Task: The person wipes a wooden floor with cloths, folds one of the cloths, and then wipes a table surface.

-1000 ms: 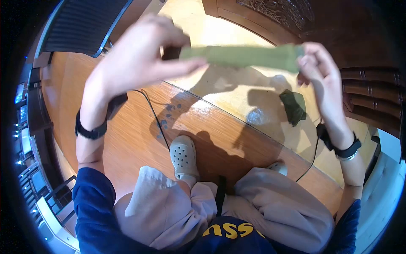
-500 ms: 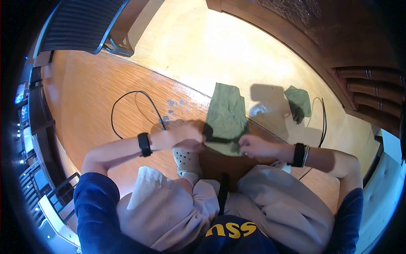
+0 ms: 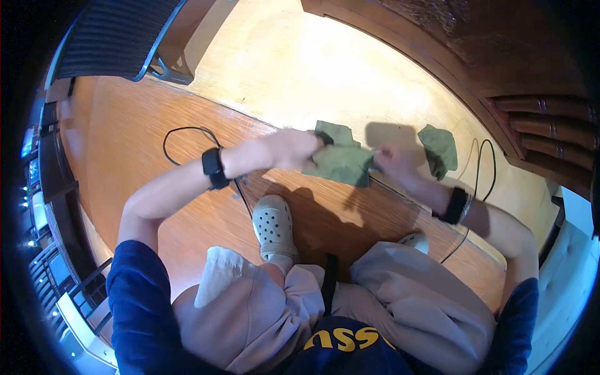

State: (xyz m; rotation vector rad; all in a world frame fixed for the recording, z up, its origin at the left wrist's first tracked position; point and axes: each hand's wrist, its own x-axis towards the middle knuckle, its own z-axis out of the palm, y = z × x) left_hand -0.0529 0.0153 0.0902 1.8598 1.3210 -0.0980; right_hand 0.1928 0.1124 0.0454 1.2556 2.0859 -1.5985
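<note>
A green cloth [image 3: 340, 174] lies on the wooden floor in front of me, its near part lifted and folded back over the rest. My left hand [image 3: 292, 149] is closed on the left end of the raised edge, fingers slightly blurred. At the right end of that edge, my right hand [image 3: 395, 165] pinches the fabric. Between the hands the raised part stretches across, while the far end of the cloth shows flat beyond it. A second, smaller green cloth [image 3: 439, 150] lies crumpled to the right, apart from my right hand.
A black cable [image 3: 189, 129] loops on the floor at left, and another cable [image 3: 490, 165] curls at right. My shoe [image 3: 273, 226] stands just below the cloth. Dark wooden furniture [image 3: 531, 69] borders the far right; a ribbed dark panel [image 3: 115, 40] stands at upper left.
Both hands have moved away from my body, carrying the near edge of the green cloth up and over towards its far end. The cloth now looks shorter.
</note>
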